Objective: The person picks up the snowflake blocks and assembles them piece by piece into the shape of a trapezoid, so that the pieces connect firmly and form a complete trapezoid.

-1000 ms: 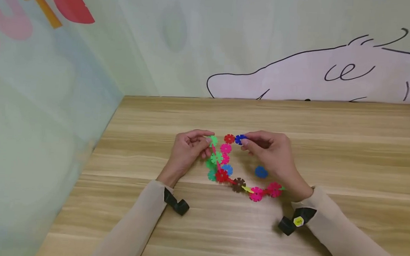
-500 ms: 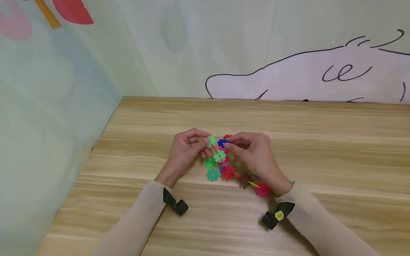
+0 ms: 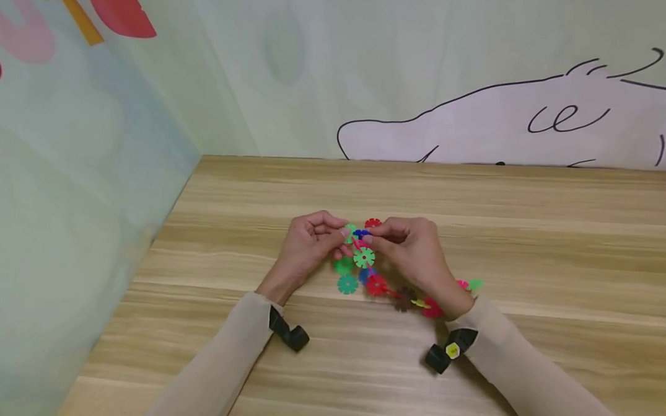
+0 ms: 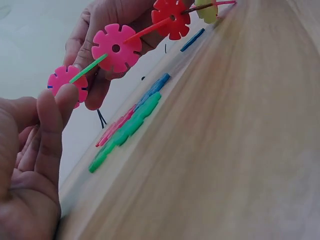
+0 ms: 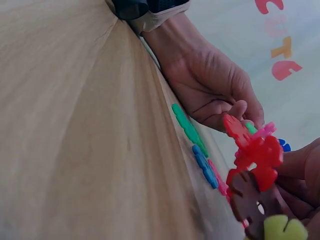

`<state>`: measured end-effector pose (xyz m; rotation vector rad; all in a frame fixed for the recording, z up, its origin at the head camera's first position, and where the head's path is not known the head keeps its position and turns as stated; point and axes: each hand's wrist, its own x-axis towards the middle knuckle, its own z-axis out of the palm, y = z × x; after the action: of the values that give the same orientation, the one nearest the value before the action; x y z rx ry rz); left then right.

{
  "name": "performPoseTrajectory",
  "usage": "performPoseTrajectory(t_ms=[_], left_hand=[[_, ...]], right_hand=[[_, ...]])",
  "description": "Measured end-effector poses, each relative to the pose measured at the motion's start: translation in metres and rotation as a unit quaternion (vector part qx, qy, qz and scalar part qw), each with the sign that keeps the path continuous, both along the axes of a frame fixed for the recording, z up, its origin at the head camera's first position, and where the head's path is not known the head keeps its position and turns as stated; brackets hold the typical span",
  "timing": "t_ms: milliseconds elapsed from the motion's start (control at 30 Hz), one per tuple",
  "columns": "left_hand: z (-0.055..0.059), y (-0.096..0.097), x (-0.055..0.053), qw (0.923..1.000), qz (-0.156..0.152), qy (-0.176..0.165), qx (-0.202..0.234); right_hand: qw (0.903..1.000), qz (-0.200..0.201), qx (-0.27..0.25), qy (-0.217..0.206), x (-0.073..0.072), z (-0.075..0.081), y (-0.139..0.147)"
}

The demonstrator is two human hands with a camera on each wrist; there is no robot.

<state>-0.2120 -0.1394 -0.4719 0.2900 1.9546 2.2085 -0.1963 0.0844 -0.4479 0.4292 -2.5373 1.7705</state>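
Note:
In the head view, my left hand (image 3: pixel 311 244) pinches a light green snowflake disc (image 3: pixel 350 233) at one end of a chain of interlocked plastic discs. My right hand (image 3: pixel 412 245) pinches a dark blue snowflake disc (image 3: pixel 361 234) between thumb and fingers, right at the green one and overlapping it. From there the chain runs down through a second green disc (image 3: pixel 364 257), a red disc (image 3: pixel 376 285) and a brown disc (image 3: pixel 404 299). It passes under my right wrist to a green disc (image 3: pixel 476 285). A pink disc (image 4: pixel 116 48) of the chain shows in the left wrist view.
Loose discs lie flat on the wooden table (image 3: pixel 248 353), including a red disc (image 3: pixel 372 223) behind my hands and a teal disc (image 3: pixel 347 284) and a green disc (image 3: pixel 343 266) nearer. A printed wall (image 3: pixel 293 94) stands along the table's back edge.
My right hand has moved left with the dark blue disc, from beside the loose red disc to the green disc in my left hand. The chain's middle has shifted slightly right.

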Motion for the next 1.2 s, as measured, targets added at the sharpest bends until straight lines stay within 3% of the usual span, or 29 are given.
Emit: performPoseTrajectory(t_ms=[300, 467, 667, 867, 1100, 1200], left_hand=[[-0.002, 0.002, -0.001, 0.9999, -0.009, 0.006, 0.003], [-0.002, 0.003, -0.002, 0.9999, 0.001, 0.017, 0.0], [-0.002, 0.001, -0.002, 0.9998, 0.007, 0.017, -0.003], [-0.001, -0.002, -0.003, 0.9996, 0.008, 0.024, -0.015], [0.0, -0.003, -0.003, 0.9998, 0.007, 0.008, -0.016], [-0.001, -0.001, -0.002, 0.9998, 0.004, 0.002, -0.017]], right_hand=[[0.9998, 0.01, 0.014, -0.011, -0.001, 0.001, 0.003], [0.9973, 0.033, 0.061, -0.023, -0.003, 0.005, 0.018], [0.9838, 0.074, 0.162, -0.021, -0.005, 0.011, 0.058], [0.9706, 0.142, 0.194, -0.016, 0.003, 0.008, 0.092], [0.9531, 0.168, 0.251, 0.013, 0.004, 0.004, 0.097], [0.9522, 0.164, 0.258, 0.017, 0.004, 0.003, 0.097]])
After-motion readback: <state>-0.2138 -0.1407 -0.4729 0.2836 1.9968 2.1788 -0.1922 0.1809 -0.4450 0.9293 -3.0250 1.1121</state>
